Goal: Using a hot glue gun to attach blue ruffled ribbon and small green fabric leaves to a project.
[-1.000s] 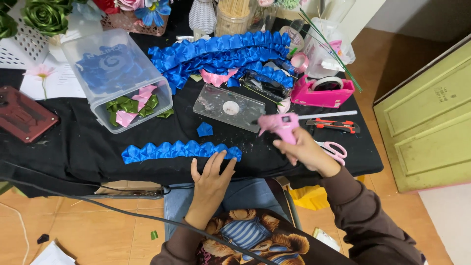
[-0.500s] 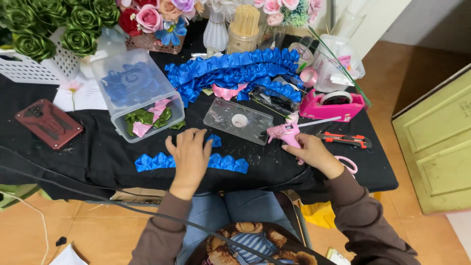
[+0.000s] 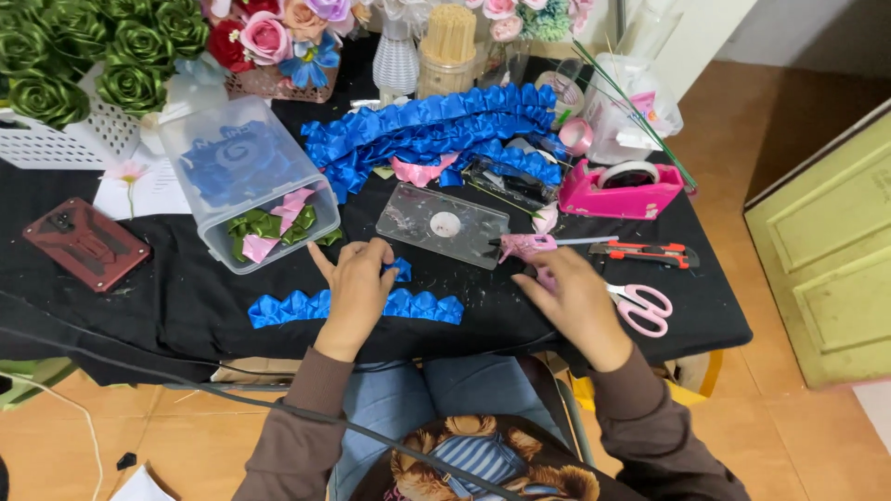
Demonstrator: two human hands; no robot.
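The folded blue ribbon strip (image 3: 357, 307) lies at the lower centre of the frame, near the front edge of the black table (image 3: 167, 297). Its long axis runs left to right across the picture, so it sits crosswise in front of you.

Your left hand (image 3: 355, 289) rests right on the middle of that strip, palm down, fingers loosely spread and pointing up the frame. The fingertips reach a small loose piece of blue ribbon (image 3: 400, 269) just above the strip. This hand is clearly the nearer one to both pieces; whether it actually pinches the small piece, you cannot tell from here.

Just above that lies a clear plastic lid (image 3: 444, 224).

Your right hand (image 3: 577, 301) sits right of centre, well clear of the strip's right end. Its fingers curl around the grip of the pink glue gun (image 3: 526, 246), whose body points left toward the clear lid. Pink scissors (image 3: 642, 307) lie just right of this hand, with an orange utility knife (image 3: 646, 251) above them.
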